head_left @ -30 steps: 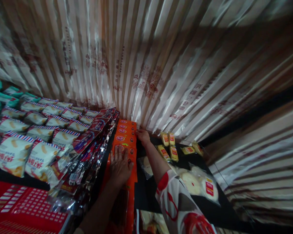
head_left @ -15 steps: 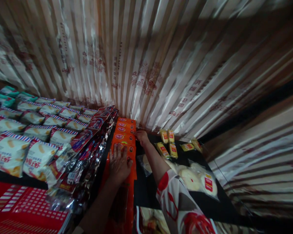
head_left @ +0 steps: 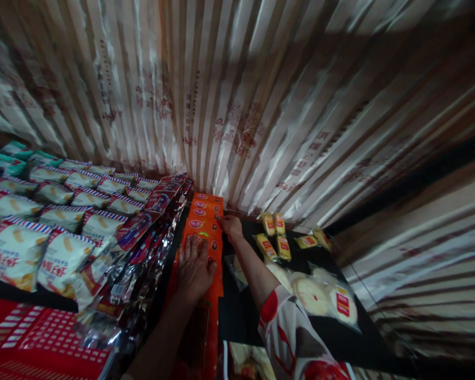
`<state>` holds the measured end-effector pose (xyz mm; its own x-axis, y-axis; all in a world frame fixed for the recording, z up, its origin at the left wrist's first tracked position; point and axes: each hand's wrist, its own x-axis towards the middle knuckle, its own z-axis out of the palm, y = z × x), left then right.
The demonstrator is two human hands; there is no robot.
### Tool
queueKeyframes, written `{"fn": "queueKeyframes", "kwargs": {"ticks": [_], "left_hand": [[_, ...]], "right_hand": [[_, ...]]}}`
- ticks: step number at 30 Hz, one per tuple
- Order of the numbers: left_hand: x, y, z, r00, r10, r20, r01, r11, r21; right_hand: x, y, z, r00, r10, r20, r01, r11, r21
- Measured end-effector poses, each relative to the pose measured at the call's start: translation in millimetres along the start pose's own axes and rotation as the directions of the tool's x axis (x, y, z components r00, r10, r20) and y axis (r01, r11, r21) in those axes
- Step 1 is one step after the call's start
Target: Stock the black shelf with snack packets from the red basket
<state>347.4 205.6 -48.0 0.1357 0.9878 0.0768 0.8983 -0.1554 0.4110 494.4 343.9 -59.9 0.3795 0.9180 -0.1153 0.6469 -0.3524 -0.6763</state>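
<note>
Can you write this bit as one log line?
left hand: on orange packs | right hand: at their edge | red basket: lower left

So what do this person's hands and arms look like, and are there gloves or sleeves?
No gloves: the left hand and right hand are both bare. The right arm wears a loose, pale sleeve with bold red and dark grey shapes, leaving much of the forearm uncovered. The left forearm is bare too. It is too dim to make out any rings.
</note>
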Motion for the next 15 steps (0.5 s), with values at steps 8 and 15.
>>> {"fn": "queueKeyframes", "kwargs": {"ticks": [8, 15], "left_hand": [[2.0, -0.5, 2.3, 1.0, 0.01, 0.001, -0.01, 1.0, -0.006], [2.1, -0.8, 6.6, 1.0, 0.009, -0.021, -0.009, 1.0, 0.004]], "right_hand": [[-4.4, -11.8, -17.9, 1.0, -0.004, -0.011, 0.002, 0.983, -0.186], [13.9, -11.9, -27.5, 1.0, -0.013, -0.012, 0.011, 0.979, -0.202]]}}
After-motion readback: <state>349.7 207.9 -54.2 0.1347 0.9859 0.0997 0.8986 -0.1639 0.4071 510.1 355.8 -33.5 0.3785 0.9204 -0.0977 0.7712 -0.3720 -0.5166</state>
